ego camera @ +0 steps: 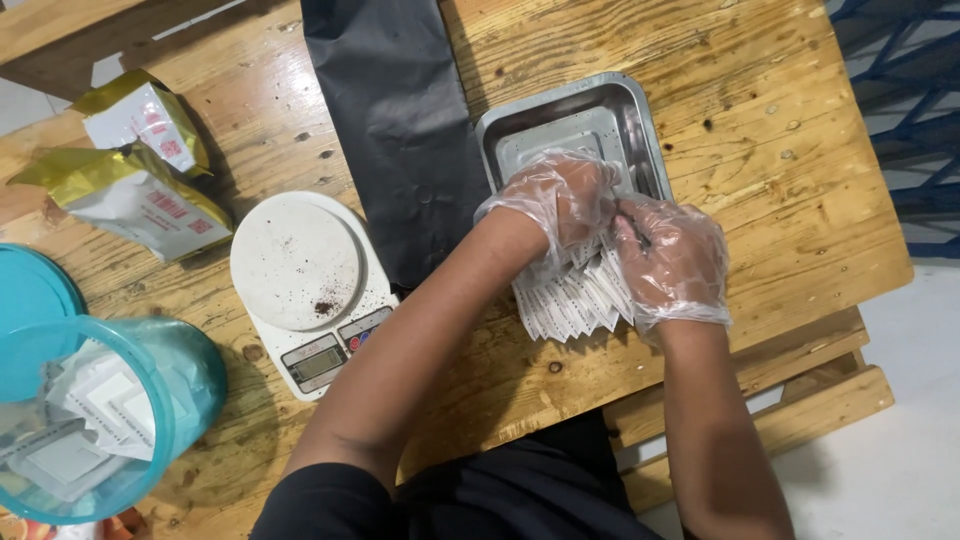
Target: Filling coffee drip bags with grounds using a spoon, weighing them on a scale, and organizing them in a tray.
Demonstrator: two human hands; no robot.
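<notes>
Head view, looking down on a knotted, grainy plank table (760, 140). At frame centre, left hand (555, 200) in a thin, crinkled, clear plastic glove, fingers curled and closed over the top of a fanned stack of flat white sachets (572, 300). Just right of it, right hand (672, 262), gloved alike, fingers bent and gripping the right edge of the same stack; a thin dark line between the two hands, too small to identify. Sachets rectangular, papery, overlapping like cards, lower edges spread on the table's near side just below the tray. Behind the hands, above centre, a shallow rectangular metal tray (640, 110) with rounded corners and a dull shine; contents mostly hidden. Left of the tray, a matte black plastic sheet (395, 120), creased, running from the upper edge to mid-frame. Left of centre, a white kitchen scale (305, 285) with a round platform flecked with dark crumbs. Upper left, two crumpled gold-and-white foil pouches (140, 170). Lower left, a translucent teal plastic tub (100, 420) holding more white sachets.
</notes>
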